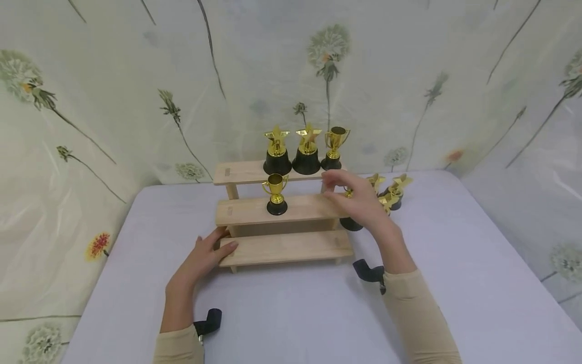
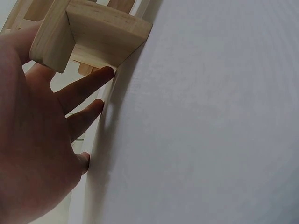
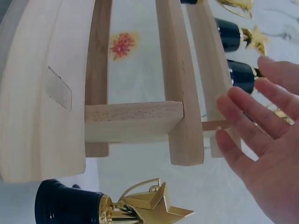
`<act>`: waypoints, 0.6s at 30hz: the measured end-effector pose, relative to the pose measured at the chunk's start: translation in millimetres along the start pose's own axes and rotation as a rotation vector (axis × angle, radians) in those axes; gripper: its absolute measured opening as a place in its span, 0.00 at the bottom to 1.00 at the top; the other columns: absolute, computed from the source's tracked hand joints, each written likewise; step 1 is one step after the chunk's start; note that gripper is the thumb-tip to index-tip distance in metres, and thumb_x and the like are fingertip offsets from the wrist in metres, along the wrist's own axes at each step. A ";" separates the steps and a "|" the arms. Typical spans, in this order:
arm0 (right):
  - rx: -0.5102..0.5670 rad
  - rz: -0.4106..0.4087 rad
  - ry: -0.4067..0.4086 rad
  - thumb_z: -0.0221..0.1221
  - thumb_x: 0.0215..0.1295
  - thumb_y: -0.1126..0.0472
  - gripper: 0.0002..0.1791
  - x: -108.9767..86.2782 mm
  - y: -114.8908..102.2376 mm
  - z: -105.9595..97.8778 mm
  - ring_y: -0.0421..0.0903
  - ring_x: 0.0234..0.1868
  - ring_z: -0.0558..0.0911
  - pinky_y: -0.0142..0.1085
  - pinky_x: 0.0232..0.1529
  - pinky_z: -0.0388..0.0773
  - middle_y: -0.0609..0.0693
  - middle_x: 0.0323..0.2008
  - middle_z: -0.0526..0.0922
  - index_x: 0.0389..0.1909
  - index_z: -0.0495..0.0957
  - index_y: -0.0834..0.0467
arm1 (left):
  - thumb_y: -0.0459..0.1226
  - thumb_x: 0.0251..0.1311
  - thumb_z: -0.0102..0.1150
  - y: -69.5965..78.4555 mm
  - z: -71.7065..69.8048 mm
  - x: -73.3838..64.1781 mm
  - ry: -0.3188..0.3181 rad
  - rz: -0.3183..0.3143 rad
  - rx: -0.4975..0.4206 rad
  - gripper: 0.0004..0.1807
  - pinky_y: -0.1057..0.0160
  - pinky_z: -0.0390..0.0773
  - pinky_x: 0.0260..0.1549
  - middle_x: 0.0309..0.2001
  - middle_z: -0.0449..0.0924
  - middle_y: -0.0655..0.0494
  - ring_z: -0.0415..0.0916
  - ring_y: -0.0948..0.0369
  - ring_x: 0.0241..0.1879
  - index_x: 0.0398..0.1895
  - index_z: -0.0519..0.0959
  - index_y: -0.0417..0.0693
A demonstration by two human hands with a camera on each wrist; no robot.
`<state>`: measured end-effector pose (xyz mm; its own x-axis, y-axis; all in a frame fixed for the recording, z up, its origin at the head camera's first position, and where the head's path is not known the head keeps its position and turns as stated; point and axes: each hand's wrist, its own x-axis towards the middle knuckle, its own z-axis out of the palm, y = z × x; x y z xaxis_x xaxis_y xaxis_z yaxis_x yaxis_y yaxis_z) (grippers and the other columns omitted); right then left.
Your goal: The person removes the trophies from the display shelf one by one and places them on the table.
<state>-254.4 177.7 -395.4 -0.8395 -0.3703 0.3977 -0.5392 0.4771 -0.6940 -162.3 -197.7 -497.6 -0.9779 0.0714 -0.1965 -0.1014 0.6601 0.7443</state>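
Observation:
A three-tier wooden stand (image 1: 286, 247) stands on the table. At the left end of its lowest tier, my left hand (image 1: 204, 258) grips the board, thumb on top; in the left wrist view its other fingers (image 2: 86, 91) reach down beside the end. My right hand (image 1: 361, 202) is at the right end of the upper tiers, fingers loosely bent, holding nothing in the right wrist view. A gold cup trophy (image 1: 276, 192) stands on the middle tier. The top tier bears two star trophies (image 1: 277, 151) (image 1: 307, 150) and another cup trophy (image 1: 335, 146).
More trophies, including a star trophy (image 1: 397, 191), stand on the table right of the stand, partly hidden by my right hand. The white table (image 1: 291, 313) meets a flower-printed backdrop (image 1: 254, 76) behind the stand.

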 end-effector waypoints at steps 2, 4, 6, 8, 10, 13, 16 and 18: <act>-0.001 -0.008 0.000 0.66 0.64 0.62 0.21 -0.2 -2.3 1.0 0.47 0.48 0.83 0.49 0.58 0.78 0.54 0.49 0.86 0.58 0.79 0.54 | 0.69 0.63 0.48 -0.4 0.1 0.8 -0.001 -0.001 0.008 0.45 0.30 0.31 0.73 0.77 0.59 0.51 0.30 0.35 0.78 0.79 0.55 0.61; -0.002 -0.015 -0.005 0.65 0.65 0.62 0.21 -0.2 -3.4 2.7 0.49 0.48 0.83 0.49 0.58 0.79 0.53 0.49 0.85 0.59 0.78 0.53 | 0.69 0.63 0.48 -0.8 -0.2 1.3 -0.006 -0.006 0.012 0.46 0.28 0.32 0.72 0.77 0.59 0.52 0.28 0.33 0.78 0.79 0.53 0.61; 0.004 -0.023 -0.012 0.65 0.65 0.62 0.21 0.1 -4.6 5.2 0.50 0.49 0.84 0.49 0.56 0.80 0.54 0.50 0.85 0.59 0.78 0.53 | 0.69 0.63 0.48 -1.0 -0.2 1.4 -0.007 -0.011 0.012 0.46 0.28 0.32 0.72 0.76 0.60 0.53 0.27 0.32 0.77 0.79 0.53 0.62; 0.010 -0.028 -0.019 0.65 0.65 0.62 0.22 0.9 -5.3 7.7 0.50 0.50 0.84 0.49 0.56 0.81 0.54 0.50 0.85 0.59 0.78 0.53 | 0.68 0.63 0.48 -0.8 -0.5 1.3 -0.010 -0.014 0.016 0.45 0.27 0.32 0.71 0.76 0.61 0.52 0.27 0.32 0.77 0.79 0.53 0.61; 0.021 -0.035 -0.026 0.65 0.65 0.63 0.22 2.3 -6.1 10.3 0.49 0.51 0.84 0.50 0.55 0.81 0.54 0.51 0.85 0.60 0.77 0.53 | 0.68 0.63 0.48 -0.2 -0.7 1.2 -0.008 -0.017 0.015 0.45 0.28 0.32 0.72 0.76 0.62 0.52 0.27 0.32 0.77 0.79 0.54 0.60; 0.018 -0.045 -0.031 0.65 0.65 0.61 0.23 5.2 -9.2 13.2 0.47 0.52 0.84 0.49 0.55 0.81 0.52 0.52 0.85 0.62 0.76 0.53 | 0.67 0.64 0.49 1.1 -1.1 1.0 -0.009 -0.021 0.014 0.45 0.28 0.32 0.72 0.76 0.62 0.52 0.27 0.32 0.77 0.79 0.54 0.59; 0.022 -0.056 -0.038 0.65 0.66 0.61 0.24 9.0 -12.3 15.8 0.47 0.53 0.84 0.47 0.55 0.81 0.52 0.53 0.84 0.63 0.75 0.53 | 0.67 0.63 0.50 1.6 -1.1 1.2 -0.006 -0.027 0.008 0.45 0.28 0.32 0.72 0.76 0.62 0.52 0.26 0.32 0.77 0.79 0.54 0.60; 0.032 -0.059 -0.045 0.65 0.66 0.61 0.25 11.3 -14.1 17.5 0.48 0.53 0.84 0.46 0.55 0.82 0.52 0.52 0.84 0.63 0.75 0.54 | 0.67 0.64 0.50 1.5 -0.6 1.3 -0.004 -0.024 0.009 0.45 0.28 0.33 0.72 0.76 0.62 0.52 0.26 0.32 0.77 0.79 0.54 0.60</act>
<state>-255.1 152.8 -391.7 -0.8019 -0.4327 0.4119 -0.5848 0.4279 -0.6891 -163.8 -197.0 -496.3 -0.9744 0.0587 -0.2172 -0.1233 0.6683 0.7336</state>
